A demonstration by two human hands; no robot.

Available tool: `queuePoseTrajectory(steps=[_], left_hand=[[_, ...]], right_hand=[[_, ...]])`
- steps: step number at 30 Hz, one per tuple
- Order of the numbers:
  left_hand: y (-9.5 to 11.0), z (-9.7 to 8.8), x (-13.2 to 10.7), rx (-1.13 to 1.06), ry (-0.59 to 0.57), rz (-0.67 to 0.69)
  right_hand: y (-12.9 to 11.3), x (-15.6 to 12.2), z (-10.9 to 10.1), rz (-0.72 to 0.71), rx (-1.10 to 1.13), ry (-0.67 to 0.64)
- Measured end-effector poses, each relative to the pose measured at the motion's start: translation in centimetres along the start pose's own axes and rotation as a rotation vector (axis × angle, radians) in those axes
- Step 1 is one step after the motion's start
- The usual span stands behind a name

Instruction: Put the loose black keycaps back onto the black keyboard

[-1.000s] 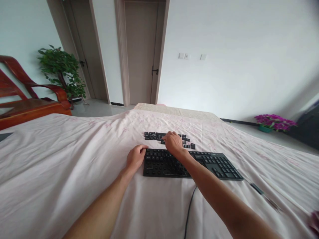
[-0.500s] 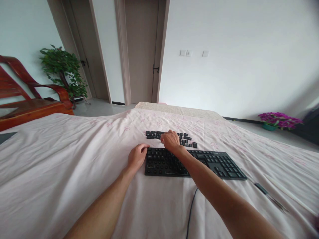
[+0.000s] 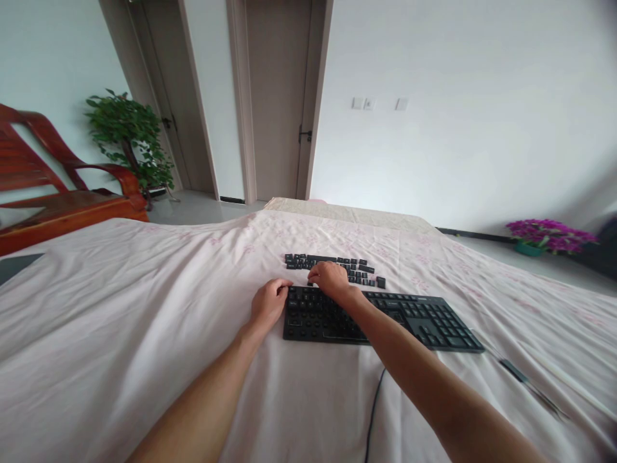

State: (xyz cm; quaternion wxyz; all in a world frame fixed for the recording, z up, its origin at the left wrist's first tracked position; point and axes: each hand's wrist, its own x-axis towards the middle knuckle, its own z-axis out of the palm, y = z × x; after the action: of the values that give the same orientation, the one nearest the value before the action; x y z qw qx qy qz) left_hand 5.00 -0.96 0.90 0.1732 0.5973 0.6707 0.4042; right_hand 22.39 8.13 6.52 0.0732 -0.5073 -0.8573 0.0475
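The left hand [image 3: 268, 301] touches the keyboard [image 3: 424, 321], seemingly steadying it; the right hand [image 3: 332, 279] is among loose keys [image 3: 322, 258] laid within reach. Whether either's fingers grip, I can't tell.

Open cloth [image 3: 159, 276] left of left hand [image 3: 268, 301]; that hand blocks keyboard's [image 3: 443, 318] far left corner. Right forearm [image 3: 415, 363] crosses over keyboard, barring near-side path to its middle. Strip between keyboard and loose keycaps [image 3: 321, 258] narrow, partly filled by right hand [image 3: 330, 278]; clearance under its fingers hard to judge. Cable [image 3: 371, 418] trails across near cloth. Slim tool [image 3: 513, 370] lies off keyboard's right end. Cloth beyond keycaps open.
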Motion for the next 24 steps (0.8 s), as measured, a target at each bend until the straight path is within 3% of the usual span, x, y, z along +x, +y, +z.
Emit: queuePoseTrajectory(steps=[9,15,20,24], left_hand=[[0.1,-0.1,0.1,0.017,-0.008,-0.024],[-0.3,0.1,0.1,0.000,0.003,0.012],[-0.3,0.1,0.0,0.007,-0.005,0.001],[0.0,0.0,-0.1,0.025,-0.005,-0.003]], right_hand=[[-0.8,0.1,-0.5,0.046,-0.030,-0.087],[0.0,-0.2,-0.8,0.034,0.051,-0.035],[2.2,-3.4,-1.8,0.004,0.304,0.076],[3.1,-7.1,-1.7,-0.049,0.326,0.159]])
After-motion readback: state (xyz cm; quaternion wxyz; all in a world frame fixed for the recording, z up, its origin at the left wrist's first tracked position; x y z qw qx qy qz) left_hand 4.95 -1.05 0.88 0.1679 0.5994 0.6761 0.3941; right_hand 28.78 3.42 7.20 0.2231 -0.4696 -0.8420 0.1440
